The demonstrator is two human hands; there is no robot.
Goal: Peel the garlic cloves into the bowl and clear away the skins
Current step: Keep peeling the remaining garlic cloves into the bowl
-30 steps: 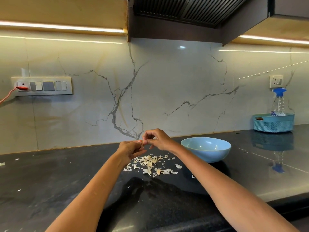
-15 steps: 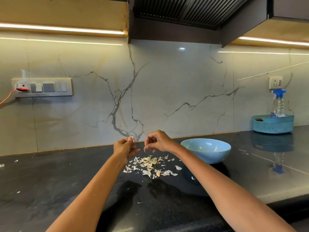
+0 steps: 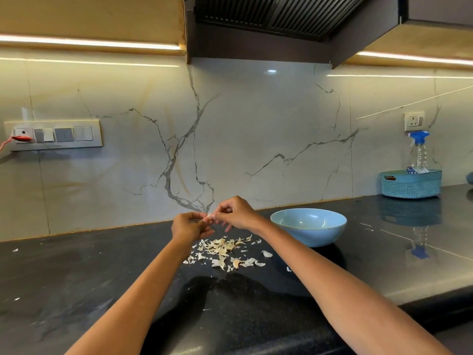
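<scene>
My left hand (image 3: 188, 226) and my right hand (image 3: 236, 212) meet above the black counter (image 3: 76, 278), fingertips pinching a small pale garlic clove (image 3: 209, 216) between them. Directly below lies a loose pile of garlic skins (image 3: 225, 251), with what looks like one clove (image 3: 236, 263) near its front edge. A light blue bowl (image 3: 308, 228) stands to the right of the pile, close to my right wrist; its inside shows only in part and I cannot tell what it holds.
A teal basket (image 3: 410, 184) with a spray bottle (image 3: 418, 152) sits at the back right against the marble wall. A switch panel (image 3: 55, 135) with a red plug is on the left. Stray skin flecks (image 3: 15, 250) dot the counter.
Half a second ago my hands were a little apart, the clove in the left. They have come back together on the clove.
</scene>
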